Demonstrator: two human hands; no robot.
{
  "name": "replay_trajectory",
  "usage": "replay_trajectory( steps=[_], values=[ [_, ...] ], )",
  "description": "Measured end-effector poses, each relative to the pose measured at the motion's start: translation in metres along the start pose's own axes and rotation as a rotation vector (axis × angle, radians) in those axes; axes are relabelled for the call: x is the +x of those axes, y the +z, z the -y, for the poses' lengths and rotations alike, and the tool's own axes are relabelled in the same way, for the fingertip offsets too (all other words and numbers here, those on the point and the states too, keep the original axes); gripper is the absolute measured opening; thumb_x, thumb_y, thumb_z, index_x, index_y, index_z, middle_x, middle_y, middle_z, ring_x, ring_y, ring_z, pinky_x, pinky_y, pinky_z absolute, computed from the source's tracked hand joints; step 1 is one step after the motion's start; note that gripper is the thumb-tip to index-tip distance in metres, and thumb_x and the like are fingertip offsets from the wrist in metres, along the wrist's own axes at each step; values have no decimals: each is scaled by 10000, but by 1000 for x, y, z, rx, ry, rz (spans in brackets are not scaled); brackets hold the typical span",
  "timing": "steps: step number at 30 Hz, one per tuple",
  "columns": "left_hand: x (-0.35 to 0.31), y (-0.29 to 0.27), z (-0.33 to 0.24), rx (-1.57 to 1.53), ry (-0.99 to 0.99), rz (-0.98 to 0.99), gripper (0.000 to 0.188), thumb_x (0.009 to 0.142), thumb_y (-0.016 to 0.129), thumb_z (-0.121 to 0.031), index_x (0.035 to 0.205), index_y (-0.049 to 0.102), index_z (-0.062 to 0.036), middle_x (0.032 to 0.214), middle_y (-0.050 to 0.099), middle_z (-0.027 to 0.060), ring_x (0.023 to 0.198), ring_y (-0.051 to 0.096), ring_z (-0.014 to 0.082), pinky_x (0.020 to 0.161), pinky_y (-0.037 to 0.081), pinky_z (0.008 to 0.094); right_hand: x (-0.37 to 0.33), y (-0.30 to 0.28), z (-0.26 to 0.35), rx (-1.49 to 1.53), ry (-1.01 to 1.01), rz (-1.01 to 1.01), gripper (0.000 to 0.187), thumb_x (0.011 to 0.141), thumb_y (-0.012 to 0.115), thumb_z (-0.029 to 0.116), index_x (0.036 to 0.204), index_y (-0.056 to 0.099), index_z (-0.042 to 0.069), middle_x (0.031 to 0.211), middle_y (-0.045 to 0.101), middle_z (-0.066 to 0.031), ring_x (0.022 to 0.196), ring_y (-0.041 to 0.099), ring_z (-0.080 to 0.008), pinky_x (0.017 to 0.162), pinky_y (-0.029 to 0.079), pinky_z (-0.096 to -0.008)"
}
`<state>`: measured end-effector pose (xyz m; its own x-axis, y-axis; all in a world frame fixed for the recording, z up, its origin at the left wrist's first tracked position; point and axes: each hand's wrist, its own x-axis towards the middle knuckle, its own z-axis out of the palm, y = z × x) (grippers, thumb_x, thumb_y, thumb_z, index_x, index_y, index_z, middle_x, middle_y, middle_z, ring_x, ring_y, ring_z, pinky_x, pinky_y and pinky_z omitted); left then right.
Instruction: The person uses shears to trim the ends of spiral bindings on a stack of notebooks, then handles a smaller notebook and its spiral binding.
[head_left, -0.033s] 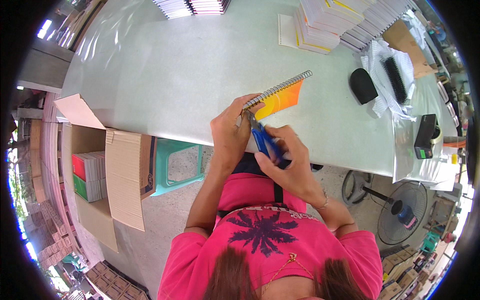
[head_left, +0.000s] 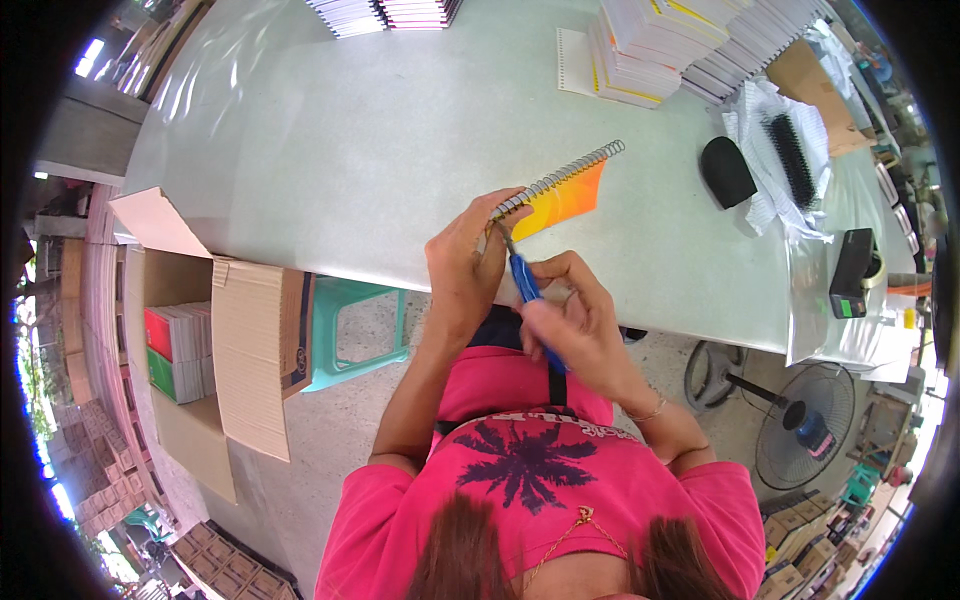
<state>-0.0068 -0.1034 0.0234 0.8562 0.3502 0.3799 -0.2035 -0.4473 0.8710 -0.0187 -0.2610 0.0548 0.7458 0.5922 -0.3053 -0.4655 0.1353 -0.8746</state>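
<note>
My left hand (head_left: pixel 468 250) grips a spiral-bound notebook (head_left: pixel 562 203) with a yellow and orange cover at its near end, over the table edge. Its metal coil runs up and to the right, past my fingers. In my right hand (head_left: pixel 578 318) is a pair of blue-handled pliers (head_left: pixel 522 278), the handles pressed close together. The tips of the pliers meet the near end of the coil beside my left fingers; my fingers partly hide just where they touch. Some of my right fingers are blurred.
Stacked notebooks (head_left: pixel 655 50) stand at the far right of the table (head_left: pixel 350 150), near a black brush (head_left: pixel 790 160), a black rounded object (head_left: pixel 727 172) and a tape dispenser (head_left: pixel 852 272). An open carton (head_left: pixel 250 350) and green stool (head_left: pixel 350 335) are left; a fan (head_left: pixel 805 425) is right.
The pliers' handles have come together as my right fingers closed. My left hand and the notebook have shifted only slightly.
</note>
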Motion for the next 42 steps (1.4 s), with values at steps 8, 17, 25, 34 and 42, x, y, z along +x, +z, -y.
replay_trajectory(
  steps=[8, 17, 25, 34, 42],
  values=[
    [24, -16, -2, 37, -133, -118, 267, 902, 645, -24, 1168, 669, -31, 829, 681, 54, 696, 615, 97, 625, 479, 231, 12, -45, 24, -739, -322, -119, 440, 891, 684, 175, 1262, 511, 15, 1132, 565, -138, 1046, 552, -240, 959, 441, -335],
    [110, -91, 88, -63, -131, -524, 399, 990, 624, -289, 1187, 611, 57, 936, 652, 92, 808, 573, 122, 698, 480, 271, 21, -139, 108, -1202, -771, -852, 441, 885, 689, 115, 1302, 552, 75, 1292, 487, -157, 1249, 451, -315, 1037, 401, -420],
    [107, -119, 114, 624, -237, -483, 428, 926, 660, -301, 1279, 554, -84, 1223, 611, 139, 1171, 544, 335, 959, 432, 477, 66, -155, 243, -894, -1174, -869, 291, 1018, 557, 258, 1216, 613, 53, 1044, 627, -59, 974, 569, -149, 844, 473, -266],
    [88, -102, 86, 812, -145, -520, 440, 918, 665, -294, 1328, 541, -195, 1397, 477, 120, 1331, 412, 337, 1067, 320, 550, 150, -184, 312, -1271, -504, -808, 478, 949, 611, 480, 1037, 693, 17, 691, 544, -12, 622, 524, -105, 572, 464, -230],
    [97, -86, 23, 623, 121, -527, 342, 924, 673, -177, 1255, 601, -130, 1399, 462, 146, 1320, 414, 335, 1065, 339, 508, 147, -176, 323, -1280, -725, -937, 321, 909, 625, 296, 1070, 658, 20, 882, 661, -133, 751, 632, -264, 672, 497, -365]
  ],
)
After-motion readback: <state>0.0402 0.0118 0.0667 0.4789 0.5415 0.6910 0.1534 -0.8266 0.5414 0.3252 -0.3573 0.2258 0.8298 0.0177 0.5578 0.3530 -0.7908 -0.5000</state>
